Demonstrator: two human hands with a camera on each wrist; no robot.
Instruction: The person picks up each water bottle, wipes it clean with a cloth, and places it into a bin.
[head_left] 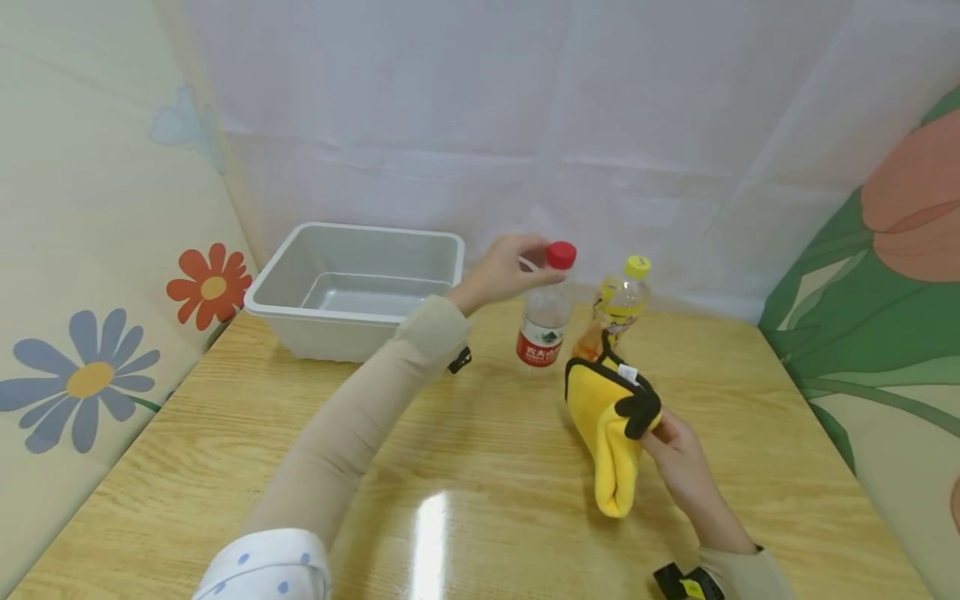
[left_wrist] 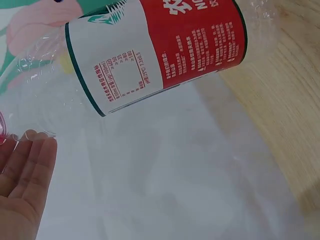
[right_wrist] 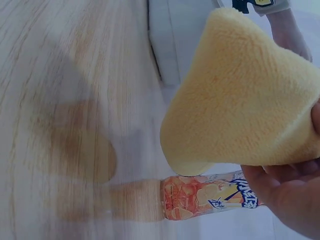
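Observation:
A clear plastic water bottle [head_left: 544, 321] with a red cap and a red-and-white label stands on the table. My left hand [head_left: 501, 271] is at its neck just under the cap, thumb in front and fingers behind. In the left wrist view, the fingertips [left_wrist: 42, 142] meet the clear neck beside the label. My right hand [head_left: 678, 454] grips a folded yellow fleecy cloth [head_left: 600, 408] with black trim and a white tag, held up above the table. Its fleecy face [right_wrist: 240, 95] fills much of the right wrist view, where part of the hand is out of frame.
A drink bottle [head_left: 624, 292] with a yellow cap stands right of the water bottle, its lower part partly covered by the cloth. A light grey plastic basin [head_left: 352, 317] sits at the back left of the wooden table [head_left: 345, 517]. White sheeting hangs behind.

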